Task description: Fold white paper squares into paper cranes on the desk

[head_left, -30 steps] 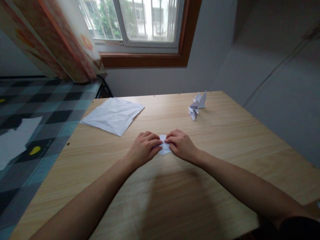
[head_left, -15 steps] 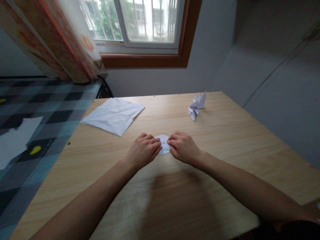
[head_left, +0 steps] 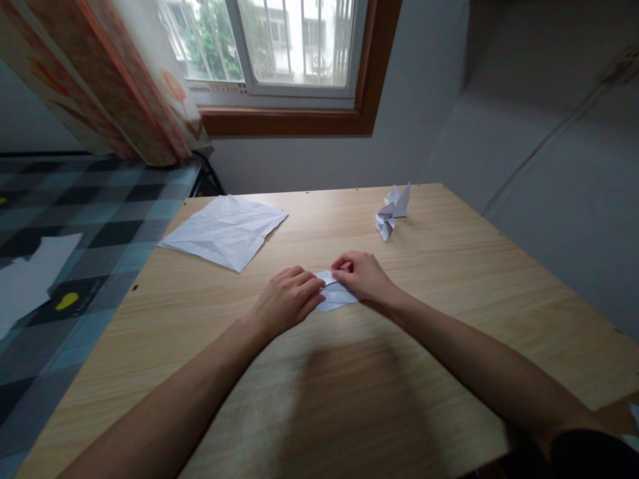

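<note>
A small folded sheet of white paper (head_left: 337,295) lies on the wooden table (head_left: 464,279) between my hands. My left hand (head_left: 292,298) grips its left side, fingers bent over the edge and partly hiding it. With thumb and index finger together, my right hand (head_left: 363,274) pinches the paper's upper right part. The near right corner of the paper shows beneath that hand.
A larger creased white sheet (head_left: 224,231) lies flat at the back left. Folded paper figures (head_left: 392,211) stand at the back right. Torn white paper (head_left: 37,279) rests on a checked cloth (head_left: 100,253) left of the table.
My right hand has risen slightly and shifted from pressing the paper to pinching its upper part. More of the paper's near right side now shows. My left hand has barely moved.
</note>
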The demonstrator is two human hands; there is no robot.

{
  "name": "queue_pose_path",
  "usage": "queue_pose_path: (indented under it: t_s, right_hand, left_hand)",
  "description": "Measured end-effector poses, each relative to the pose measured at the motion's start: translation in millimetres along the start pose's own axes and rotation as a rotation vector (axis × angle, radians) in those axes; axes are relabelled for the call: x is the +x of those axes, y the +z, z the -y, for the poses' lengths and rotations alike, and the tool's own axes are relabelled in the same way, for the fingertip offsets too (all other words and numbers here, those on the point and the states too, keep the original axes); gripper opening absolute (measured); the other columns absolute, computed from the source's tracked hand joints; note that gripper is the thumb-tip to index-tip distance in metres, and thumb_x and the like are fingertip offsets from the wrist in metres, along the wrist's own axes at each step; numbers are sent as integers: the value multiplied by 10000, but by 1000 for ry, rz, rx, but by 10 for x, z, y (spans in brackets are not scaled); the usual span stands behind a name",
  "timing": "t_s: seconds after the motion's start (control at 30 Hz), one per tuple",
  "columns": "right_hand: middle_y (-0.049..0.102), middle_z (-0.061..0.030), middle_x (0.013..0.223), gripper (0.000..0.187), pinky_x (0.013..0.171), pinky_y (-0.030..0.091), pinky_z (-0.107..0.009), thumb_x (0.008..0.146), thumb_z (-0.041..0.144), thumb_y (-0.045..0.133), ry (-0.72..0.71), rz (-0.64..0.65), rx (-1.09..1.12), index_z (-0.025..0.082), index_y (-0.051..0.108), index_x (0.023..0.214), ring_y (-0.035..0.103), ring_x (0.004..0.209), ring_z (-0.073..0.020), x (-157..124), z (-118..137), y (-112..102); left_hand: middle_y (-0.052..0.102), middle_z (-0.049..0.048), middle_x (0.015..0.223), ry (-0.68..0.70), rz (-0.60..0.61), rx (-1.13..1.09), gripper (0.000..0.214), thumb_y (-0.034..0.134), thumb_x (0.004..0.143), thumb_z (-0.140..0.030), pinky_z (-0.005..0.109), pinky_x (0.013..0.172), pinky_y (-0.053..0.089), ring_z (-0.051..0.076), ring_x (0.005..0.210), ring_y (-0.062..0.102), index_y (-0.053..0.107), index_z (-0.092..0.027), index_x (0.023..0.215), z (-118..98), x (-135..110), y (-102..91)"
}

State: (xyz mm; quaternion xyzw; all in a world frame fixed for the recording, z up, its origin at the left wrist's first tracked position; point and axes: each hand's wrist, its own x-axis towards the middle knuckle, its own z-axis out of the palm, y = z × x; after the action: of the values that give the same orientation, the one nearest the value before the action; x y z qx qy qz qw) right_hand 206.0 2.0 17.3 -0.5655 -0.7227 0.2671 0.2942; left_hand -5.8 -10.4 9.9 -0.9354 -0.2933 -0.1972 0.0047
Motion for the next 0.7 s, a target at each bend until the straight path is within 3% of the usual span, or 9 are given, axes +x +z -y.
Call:
queue_pose_path:
  t_s: [0.23, 0.33, 0.43, 0.53, 0.7]
  right_hand:
    - [607, 50, 641, 438, 559, 377, -208, 710, 136, 700, -12, 218, 144, 103, 708, 1147, 516, 580, -93, -14, -27, -11]
    - [554, 74, 606, 297, 519, 327, -195, 706, 106, 650, -65, 287, 221, 137, 747, 985, 465, 553, -76, -41, -14, -12]
    - [575, 59, 609, 114, 541, 337, -198, 715, 92, 627, -137, 255, 182, 151, 719, 749, 491, 586, -85, -70, 27, -30]
    - [656, 25, 706, 98, 587, 398, -202, 735, 96, 651, -186, 192, 176, 157, 717, 775, 562, 631, -100, -93, 67, -44]
    - [733, -25, 885, 150, 740, 498, -260, 791, 59, 629, -346, 97, 128, 181, 710, 824, 665, 782, -145, -126, 97, -38]
  left_hand:
    - [660, 94, 1114, -13, -57, 30, 164, 603, 930, -336, 427, 887, 472, 267, 1025, 569, 675, -215, 1015, 7, -22, 6]
    - [585, 144, 1302, -62, -126, 12, 320, 634, 898, -361, 476, 964, 448, 313, 1176, 524, 615, -201, 1174, 12, -33, 9]
    - [558, 175, 1373, -109, -143, -11, 559, 644, 882, -404, 485, 993, 431, 322, 1226, 524, 482, -177, 1367, 15, -30, 15]
    - [691, 136, 1167, -141, -120, 23, 573, 641, 884, -438, 454, 915, 443, 290, 1049, 627, 492, -164, 1364, 11, -19, 21]
    - [723, 44, 819, -109, -173, 145, 196, 582, 941, -365, 370, 750, 427, 217, 772, 623, 667, -191, 970, 3, -27, 18]
